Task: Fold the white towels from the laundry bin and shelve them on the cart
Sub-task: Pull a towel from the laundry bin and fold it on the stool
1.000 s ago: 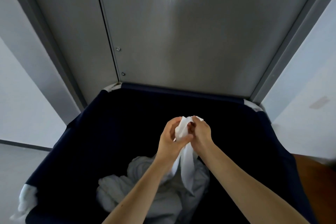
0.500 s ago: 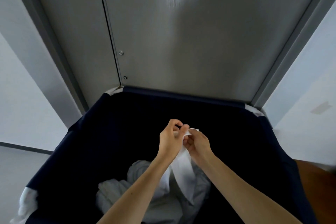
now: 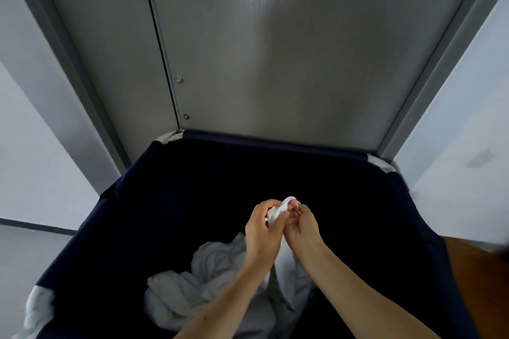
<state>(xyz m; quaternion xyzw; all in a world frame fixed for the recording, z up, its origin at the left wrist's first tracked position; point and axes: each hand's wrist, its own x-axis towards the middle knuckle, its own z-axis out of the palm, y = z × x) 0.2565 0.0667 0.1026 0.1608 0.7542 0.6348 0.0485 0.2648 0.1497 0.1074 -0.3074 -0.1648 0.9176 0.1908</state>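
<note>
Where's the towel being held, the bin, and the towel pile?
White cloth towel (image 3: 276,213): head view, bunched top.
Navy fabric laundry bin (image 3: 275,144): head view, far rim.
Crumpled white towel pile (image 3: 187,292): head view, left heap.

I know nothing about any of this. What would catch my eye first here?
Two bare hands meet in the middle: the left hand and right hand both grip a bunched white towel above a dark navy laundry bin. Beneath them, crumpled towels lie heaped in the bin's bottom. A tall grey door rises just behind the bin.

white towel (image 3: 276,211) bunched over navy bin (image 3: 192,201), crumpled towels (image 3: 212,270) inside
</note>
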